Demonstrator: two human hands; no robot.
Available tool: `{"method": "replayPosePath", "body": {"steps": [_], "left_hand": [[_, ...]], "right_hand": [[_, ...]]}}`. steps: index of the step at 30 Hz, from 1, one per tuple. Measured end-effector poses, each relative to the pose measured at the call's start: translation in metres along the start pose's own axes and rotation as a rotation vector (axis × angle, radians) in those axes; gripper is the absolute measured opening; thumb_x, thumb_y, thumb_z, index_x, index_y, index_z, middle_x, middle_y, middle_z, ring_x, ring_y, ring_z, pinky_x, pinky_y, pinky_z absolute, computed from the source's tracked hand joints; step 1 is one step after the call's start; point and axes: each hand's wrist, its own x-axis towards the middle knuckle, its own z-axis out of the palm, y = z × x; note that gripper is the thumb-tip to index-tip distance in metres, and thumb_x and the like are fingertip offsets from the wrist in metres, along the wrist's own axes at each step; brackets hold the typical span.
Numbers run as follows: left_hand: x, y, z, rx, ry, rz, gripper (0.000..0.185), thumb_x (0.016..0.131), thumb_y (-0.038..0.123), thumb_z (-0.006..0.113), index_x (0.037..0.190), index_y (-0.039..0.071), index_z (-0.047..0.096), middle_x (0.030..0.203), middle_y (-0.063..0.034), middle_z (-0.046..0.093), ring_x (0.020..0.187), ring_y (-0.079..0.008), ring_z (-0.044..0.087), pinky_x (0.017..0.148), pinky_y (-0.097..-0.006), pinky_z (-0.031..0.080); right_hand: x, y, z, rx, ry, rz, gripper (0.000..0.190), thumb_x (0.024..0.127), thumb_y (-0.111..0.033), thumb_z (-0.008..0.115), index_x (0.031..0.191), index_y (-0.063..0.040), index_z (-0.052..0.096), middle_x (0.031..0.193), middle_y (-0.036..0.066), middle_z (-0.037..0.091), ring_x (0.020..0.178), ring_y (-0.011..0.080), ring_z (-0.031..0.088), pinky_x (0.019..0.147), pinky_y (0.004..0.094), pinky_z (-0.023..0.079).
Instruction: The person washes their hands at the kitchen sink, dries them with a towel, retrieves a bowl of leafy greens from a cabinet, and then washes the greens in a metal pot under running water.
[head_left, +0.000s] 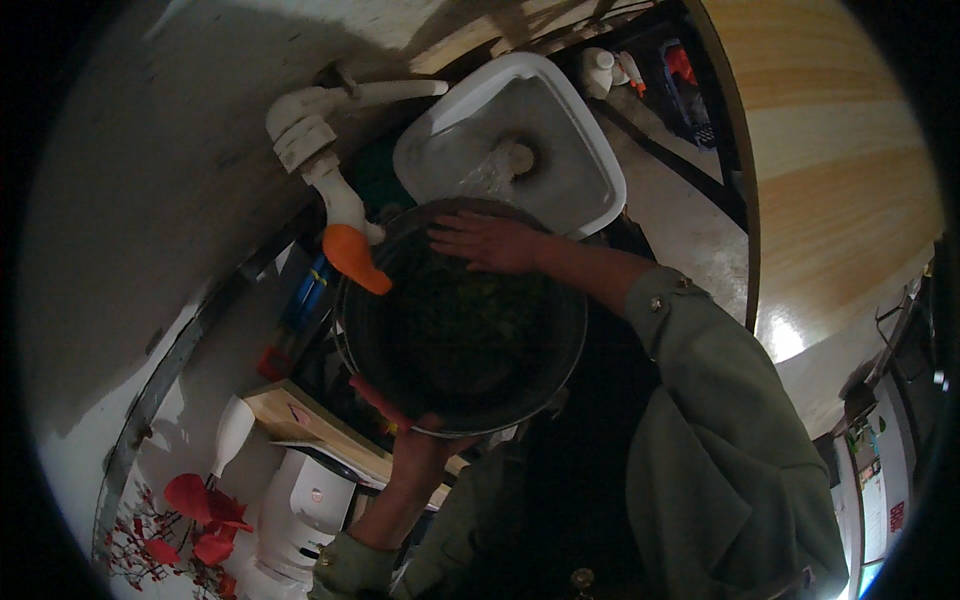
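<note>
A round, dark pot (457, 397) with a thin metal rim is in front of me. Dark green leafy matter (480, 307) lies inside, in deep shadow. My left hand (424, 450) grips the near-left side of the pot at its rim. Across the far side, my right hand (487, 244) lies flat with fingers spread, over the greens near the rim; whether it presses on them I cannot tell. Just beyond the pot is a white basin (600, 202) with a round drain (520, 159). Clear water (491, 174) streams or splashes in it beside the pot's far edge.
A white tap (330, 180) with an orange handle or spout cover (356, 259) juts from the wall over the pot's left side. A wooden board (300, 412), a white appliance (319, 487) and red artificial flowers (199, 499) stand lower left. A wood-grained panel (817, 150) rises at right.
</note>
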Motion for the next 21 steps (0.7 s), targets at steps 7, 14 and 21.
{"method": "replayPosePath", "body": {"steps": [7,14,21], "left_hand": [[0.001,0.006,0.006,-0.115,0.023,-0.036,0.023,0.084,0.006,0.066,0.103,-0.006,0.06,0.105,-0.0127,0.064,0.092,-0.0218,0.065,0.079,-0.029,0.056],[0.002,0.008,-0.002,0.58,-0.018,0.175,0.031,0.077,0.011,0.075,0.104,0.0,0.065,0.099,-0.0106,0.068,0.091,-0.0196,0.065,0.077,-0.0299,0.052],[0.001,0.02,0.002,0.691,-0.094,0.262,0.03,0.079,0.011,0.073,0.105,-0.001,0.063,0.108,-0.0129,0.065,0.096,-0.0232,0.064,0.08,-0.0324,0.053]], "right_hand": [[-0.002,0.002,0.003,0.011,0.018,0.001,0.071,0.086,-0.026,0.059,0.147,-0.013,0.025,0.155,0.008,0.019,0.144,0.0285,0.014,0.116,0.0483,0.018],[-0.002,0.005,0.004,-0.03,0.016,-0.016,0.071,0.085,-0.028,0.059,0.146,-0.011,0.026,0.154,0.008,0.021,0.144,0.029,0.014,0.116,0.049,0.019],[-0.003,0.007,0.005,-0.042,0.047,-0.039,0.071,0.085,-0.029,0.058,0.146,-0.01,0.027,0.154,0.009,0.021,0.144,0.0293,0.015,0.116,0.05,0.018]]}}
